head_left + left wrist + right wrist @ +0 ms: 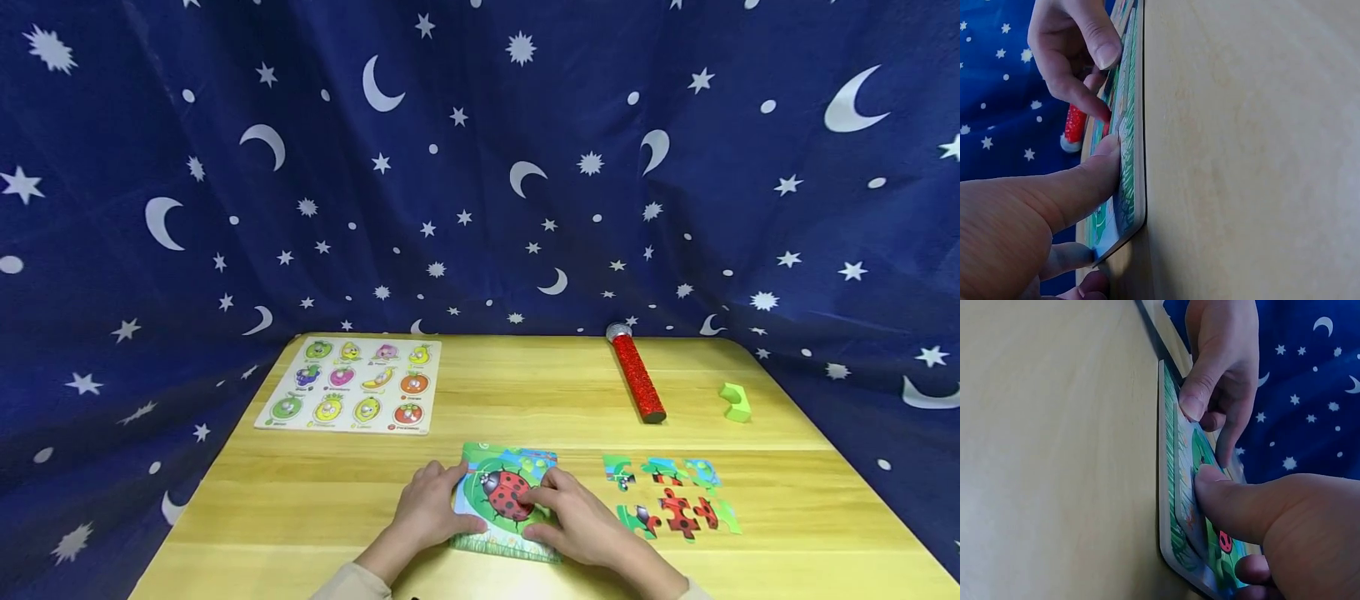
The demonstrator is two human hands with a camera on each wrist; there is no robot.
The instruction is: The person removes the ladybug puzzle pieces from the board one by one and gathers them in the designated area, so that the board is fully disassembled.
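Finding the board, printed with a ladybug, toward the front of the desk, lying flat about midway between the left and right edges. Judging it light, stiff and fairly sturdy, probably a little slippery on its smooth face (and thin, so perhaps awkward to lift). Noticing an apparent upper layer sitting on the lower one; favouring a hold at both side edges, thumbs on top, against sliding. Touching the face with the thumb of the left hand and the left edge with its fingers, unclenched. Touching the picture with the thumb and bent forefinger of the right hand, being unable to tell pinch from mere press.

Going outward, seeing loose pieces in two rough rows just right of the board. Spotting a green block nearer the right edge, a red microphone slanting from the rear edge, and a fruit board by the rear left corner. Noting pale wood grain underneath and a blue curtain of moons and stars hanging behind.
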